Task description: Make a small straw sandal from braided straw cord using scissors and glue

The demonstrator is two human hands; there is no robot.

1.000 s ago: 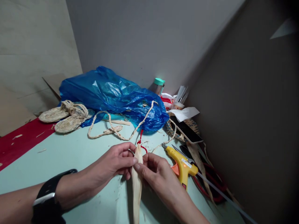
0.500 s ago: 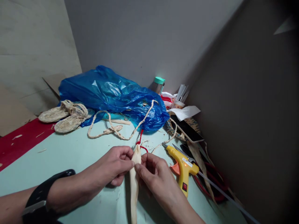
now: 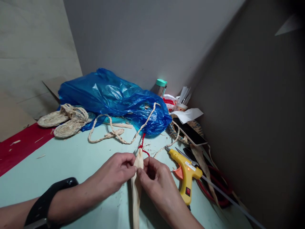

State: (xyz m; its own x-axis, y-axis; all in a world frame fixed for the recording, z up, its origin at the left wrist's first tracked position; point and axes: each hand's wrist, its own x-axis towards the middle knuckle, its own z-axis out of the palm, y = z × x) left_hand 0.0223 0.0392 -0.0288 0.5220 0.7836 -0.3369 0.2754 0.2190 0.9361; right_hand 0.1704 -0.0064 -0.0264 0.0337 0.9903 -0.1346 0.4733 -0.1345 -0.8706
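A pale dried husk strip (image 3: 136, 190) runs up from the bottom edge to a red cord (image 3: 143, 141) tied at its tip. My left hand (image 3: 113, 175), with a black watch on the wrist, pinches the strip near the top from the left. My right hand (image 3: 154, 178) pinches the same spot from the right. Both sets of fingers are closed on the strip above the pale green table (image 3: 71, 159).
A yellow glue gun (image 3: 186, 173) lies just right of my hands, with scissors and a red cable beyond it. A braided straw rope (image 3: 119, 130), a blue plastic bag (image 3: 111, 95), two woven straw slippers (image 3: 64, 121), a phone (image 3: 190, 133) and a green-lidded bottle (image 3: 160, 87) crowd the back.
Both hands have slid slightly toward me along the husk strip, and my left forearm has drawn back. The strip stays pinched between them.
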